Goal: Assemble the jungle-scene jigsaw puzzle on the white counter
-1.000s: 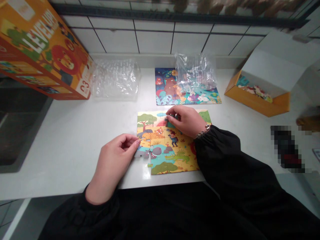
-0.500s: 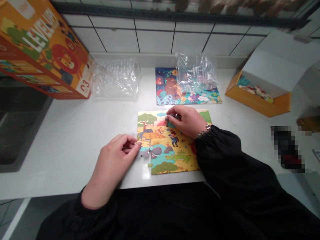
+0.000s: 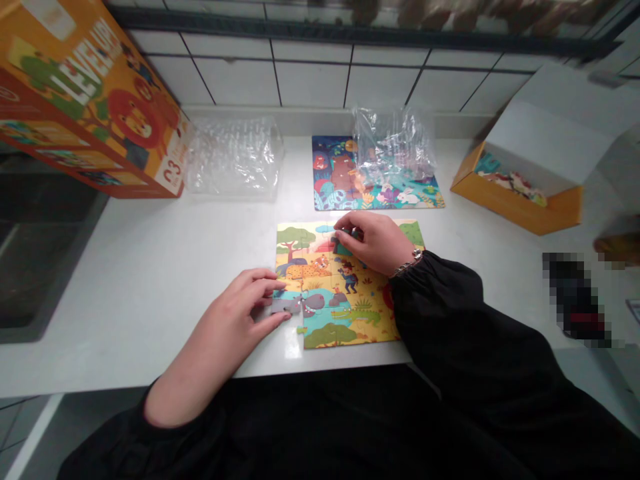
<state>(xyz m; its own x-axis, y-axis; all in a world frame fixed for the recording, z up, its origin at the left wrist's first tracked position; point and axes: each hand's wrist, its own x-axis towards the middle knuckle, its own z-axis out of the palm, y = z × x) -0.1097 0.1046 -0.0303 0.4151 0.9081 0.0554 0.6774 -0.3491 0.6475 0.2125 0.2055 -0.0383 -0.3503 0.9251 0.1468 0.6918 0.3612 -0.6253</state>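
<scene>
A colourful savanna jigsaw puzzle lies on the white counter in front of me. My left hand pinches a puzzle piece with a grey hippo at the puzzle's left edge, thumb and fingers closed on it. My right hand rests on the puzzle's upper middle, fingertips pressed on a dark piece there. A watch sits on my right wrist.
A second, finished puzzle lies behind, partly under a clear plastic bag. Another clear bag lies left of it. An orange puzzle box stands at far left, an open box with pieces at right. A dark sink lies left.
My left hand has slid the hippo piece right, flatter against the puzzle's left edge. My right hand has stayed put.
</scene>
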